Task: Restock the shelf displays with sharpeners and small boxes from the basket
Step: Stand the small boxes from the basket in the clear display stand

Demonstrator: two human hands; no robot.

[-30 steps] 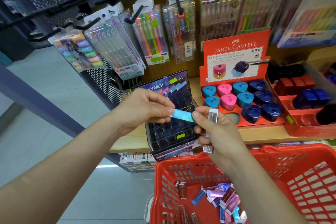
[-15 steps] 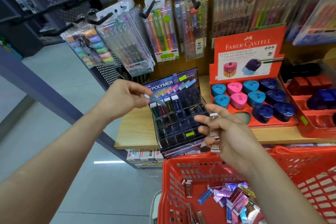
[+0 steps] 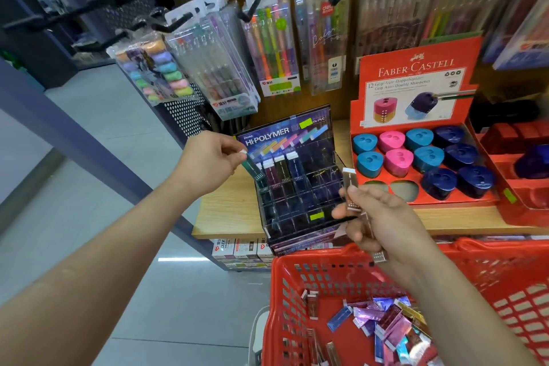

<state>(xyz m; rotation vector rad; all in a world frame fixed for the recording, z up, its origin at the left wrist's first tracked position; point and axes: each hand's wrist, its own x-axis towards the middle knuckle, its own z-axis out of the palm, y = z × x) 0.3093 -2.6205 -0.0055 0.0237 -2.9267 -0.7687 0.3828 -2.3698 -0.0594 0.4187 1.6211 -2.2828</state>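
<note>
Having left the right hand [image 3: 383,223], the teal box [image 3: 252,168] now tips toward a slot of the rack [image 3: 297,211], pinched by the left hand [image 3: 208,163]; the right grips spare boxes [image 3: 350,184], so placement looks near.

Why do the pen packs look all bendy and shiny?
Head view: the wide-angle lens fans the hanging pen packs outward and slants the shelf; light glares off the packs' clear plastic; the small boxes in the basket glint, slightly blurred.
</note>
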